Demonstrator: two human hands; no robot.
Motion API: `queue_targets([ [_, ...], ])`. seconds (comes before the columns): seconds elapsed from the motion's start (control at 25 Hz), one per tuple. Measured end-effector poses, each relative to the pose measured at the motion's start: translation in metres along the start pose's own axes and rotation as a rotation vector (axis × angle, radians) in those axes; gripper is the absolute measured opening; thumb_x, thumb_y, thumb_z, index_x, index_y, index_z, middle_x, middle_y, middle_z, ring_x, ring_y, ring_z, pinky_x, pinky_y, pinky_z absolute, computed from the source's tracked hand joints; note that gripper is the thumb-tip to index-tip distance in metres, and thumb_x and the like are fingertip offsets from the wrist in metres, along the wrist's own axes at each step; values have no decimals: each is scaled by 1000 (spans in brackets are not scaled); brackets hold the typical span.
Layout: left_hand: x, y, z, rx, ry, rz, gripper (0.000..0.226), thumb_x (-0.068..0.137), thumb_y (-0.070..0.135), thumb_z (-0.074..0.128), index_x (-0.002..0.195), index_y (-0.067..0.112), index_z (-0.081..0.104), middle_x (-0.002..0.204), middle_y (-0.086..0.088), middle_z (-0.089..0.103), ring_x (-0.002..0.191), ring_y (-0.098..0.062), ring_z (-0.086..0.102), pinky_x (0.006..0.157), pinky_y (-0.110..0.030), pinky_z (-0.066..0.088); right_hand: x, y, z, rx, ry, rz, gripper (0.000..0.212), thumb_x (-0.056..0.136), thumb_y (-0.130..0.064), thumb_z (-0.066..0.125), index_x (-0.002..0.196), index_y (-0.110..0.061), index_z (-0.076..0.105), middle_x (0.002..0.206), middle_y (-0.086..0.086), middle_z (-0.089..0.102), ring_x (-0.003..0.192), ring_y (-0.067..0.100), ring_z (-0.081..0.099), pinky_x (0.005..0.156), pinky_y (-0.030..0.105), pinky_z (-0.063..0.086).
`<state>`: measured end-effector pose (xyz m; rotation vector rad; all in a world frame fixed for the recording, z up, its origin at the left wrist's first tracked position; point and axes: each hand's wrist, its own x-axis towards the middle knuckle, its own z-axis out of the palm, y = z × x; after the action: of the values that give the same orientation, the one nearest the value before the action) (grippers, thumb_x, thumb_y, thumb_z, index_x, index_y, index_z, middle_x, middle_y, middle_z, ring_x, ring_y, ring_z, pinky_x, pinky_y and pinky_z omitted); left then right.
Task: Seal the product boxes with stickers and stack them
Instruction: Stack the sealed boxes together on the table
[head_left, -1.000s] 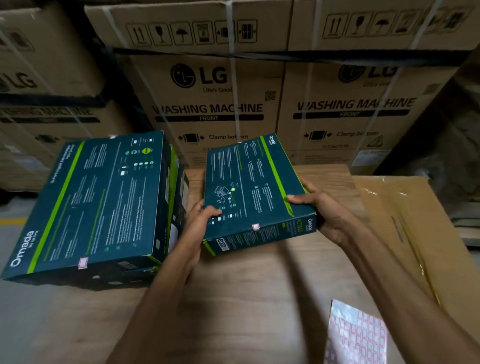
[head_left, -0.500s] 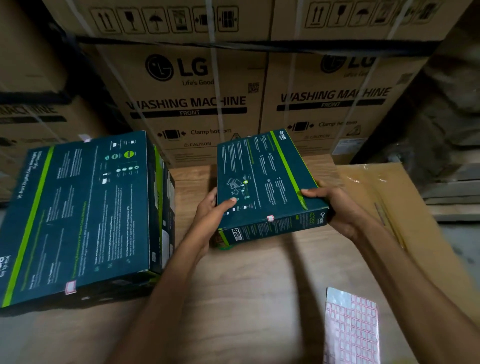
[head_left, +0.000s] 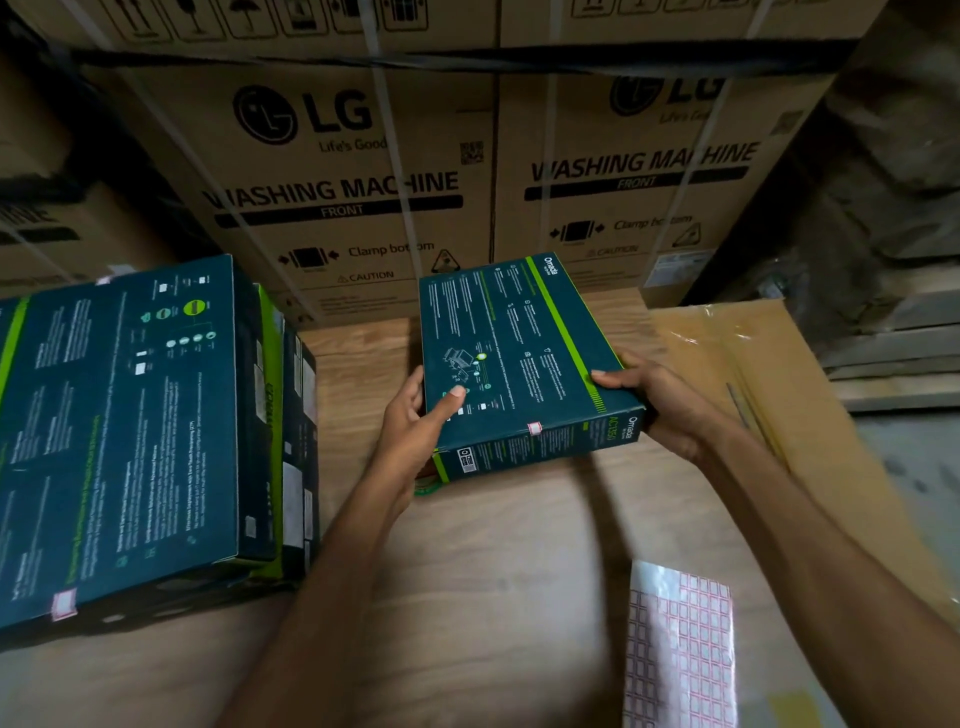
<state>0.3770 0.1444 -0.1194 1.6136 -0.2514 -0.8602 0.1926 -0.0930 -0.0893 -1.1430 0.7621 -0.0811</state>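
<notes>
Product box (head_left: 519, 364) tilted over table (head_left: 493, 571), sticker (head_left: 534, 427) on near edge; gripped at opposite sides by left hand (head_left: 415, 431) and right hand (head_left: 660, 400). Probably stiff, light; best held by side edges toward stack (head_left: 119, 426) at left

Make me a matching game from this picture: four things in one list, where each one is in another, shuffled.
Things:
1. single green box
2. stack of green boxes
3. sticker sheet
4. washing machine cartons

Places:
A. behind the wooden table
B. on the table's left side
C. gripped by the left hand and right hand
D. on the table beside the right forearm

Pairs: 1-C, 2-B, 3-D, 4-A.
</notes>
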Motion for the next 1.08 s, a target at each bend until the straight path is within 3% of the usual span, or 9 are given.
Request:
queue_targets([
  [0.12,6,-9,9,-21,13,13,70,96,22,76,158,23,44,150,1,60,128,-14,65,97,-30,59,9,5,-10,-28,-9,14,55,87,-9,67,140,-25,62,131,11,72,110,30,70,81,33,62],
  [0.24,12,-20,20,2,33,35,72,95,19,77,158,19,43,151,-1,58,133,-14,60,94,-22,58,16,16,-21,-64,19,17,51,93,-2,61,138,-27,62,129,9,73,110,29,70,85,33,60],
  [0.36,18,-23,39,21,36,62,63,97,7,73,153,16,46,138,10,64,116,8,65,84,-11,54,19,28,-40,-145,46,10,54,92,-1,61,138,-30,63,130,1,73,118,24,68,100,37,50],
  [0.48,21,-28,63,42,-4,69,62,99,-1,67,149,23,39,124,22,59,97,24,62,80,-4,49,20,34,-57,-207,129,17,56,92,5,59,137,-28,64,123,-6,76,106,12,72,82,22,52],
  [0.56,27,-34,75,64,-34,90,62,99,-1,66,153,14,39,133,12,60,101,23,62,83,-5,49,24,37,-70,-220,181,21,60,91,10,58,139,-26,63,122,-5,76,106,13,74,79,20,55],
  [0.64,31,-42,83,78,-51,90,65,100,-1,65,158,10,37,139,6,59,106,21,62,86,-7,50,32,41,-82,-251,203,10,65,87,13,59,141,-24,63,125,-2,75,117,21,71,93,29,54],
  [0.88,35,-51,101,90,-61,87,68,102,-1,62,160,17,33,131,23,59,105,19,63,86,-11,53,43,50,-94,-293,300,-18,46,94,-5,69,136,-24,66,121,-7,77,115,19,71,108,38,51],
  [1.08,37,-54,104,98,-59,82,68,102,0,62,161,17,34,136,11,63,106,13,66,84,-12,54,44,56,-98,-283,321,-32,53,90,-2,73,136,-26,67,121,-8,76,115,18,71,110,40,51],
])
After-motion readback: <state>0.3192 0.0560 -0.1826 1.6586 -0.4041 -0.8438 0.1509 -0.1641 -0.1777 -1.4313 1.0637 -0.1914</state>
